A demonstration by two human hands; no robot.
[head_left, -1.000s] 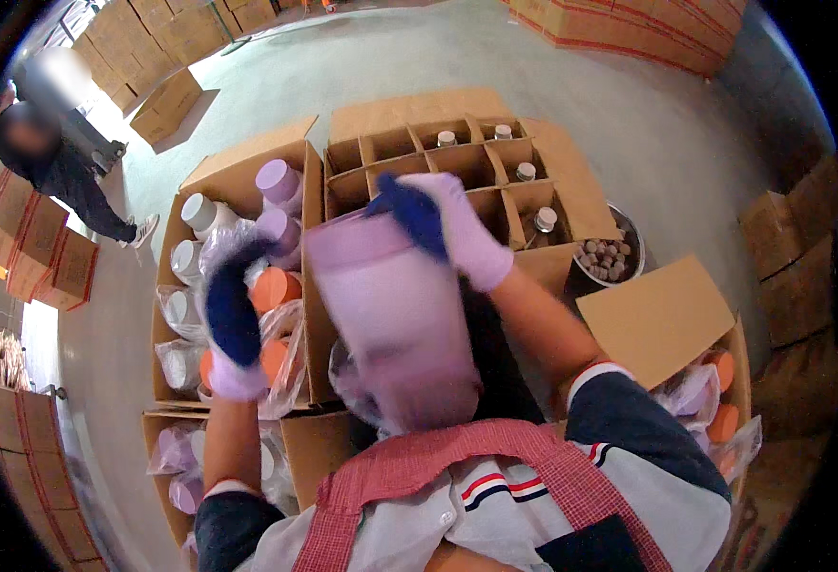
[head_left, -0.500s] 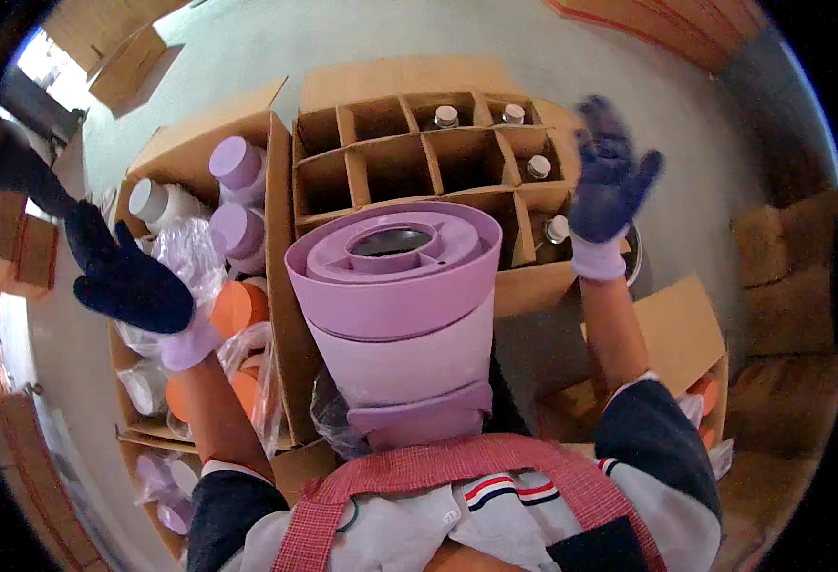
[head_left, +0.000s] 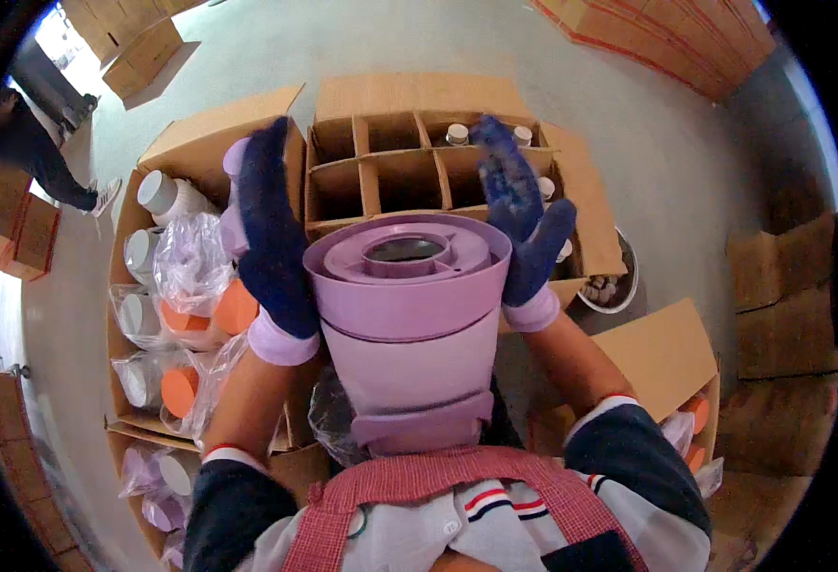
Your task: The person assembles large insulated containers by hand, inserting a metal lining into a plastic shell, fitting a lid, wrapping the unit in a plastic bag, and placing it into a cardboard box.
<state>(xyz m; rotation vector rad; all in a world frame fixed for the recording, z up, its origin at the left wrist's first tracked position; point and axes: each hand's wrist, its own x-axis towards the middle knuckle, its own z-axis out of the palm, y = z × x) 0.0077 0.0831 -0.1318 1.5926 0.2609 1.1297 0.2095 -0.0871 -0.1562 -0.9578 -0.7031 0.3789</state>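
Purple container (head_left: 409, 372): upright in the head view, near and central, right before the person's chest; wide end up, with a recessed ring (head_left: 354, 257) around a dark round opening (head_left: 405, 250)
Left hand (head_left: 280, 234): in a dark blue glove with a pale cuff; fingers straight and pointing far, at the left side of the container's rim
Right hand (head_left: 524, 224): gloved alike, at the right side of the rim; thumb spread away from the fingers
Grip: hands apart, one on each side of the container, neither closed around it; whether the palms press on it, I cannot tell
Divided carton (head_left: 419, 92): beyond the container; cardboard cells, with white-capped bottles (head_left: 458, 134) on the right side
Left carton (head_left: 214, 124): holds white-lidded containers (head_left: 158, 194), orange lids (head_left: 179, 391) and clear plastic (head_left: 193, 257); purple lids (head_left: 235, 157) lie partly behind the left hand
Round bowl (head_left: 632, 276): right of the divided carton; small brownish pieces (head_left: 602, 288) inside
Near right carton (head_left: 655, 348): flap raised; orange lids at its right side
Far left: a person (head_left: 37, 162) in dark clothes, beside stacked boxes (head_left: 13, 219)
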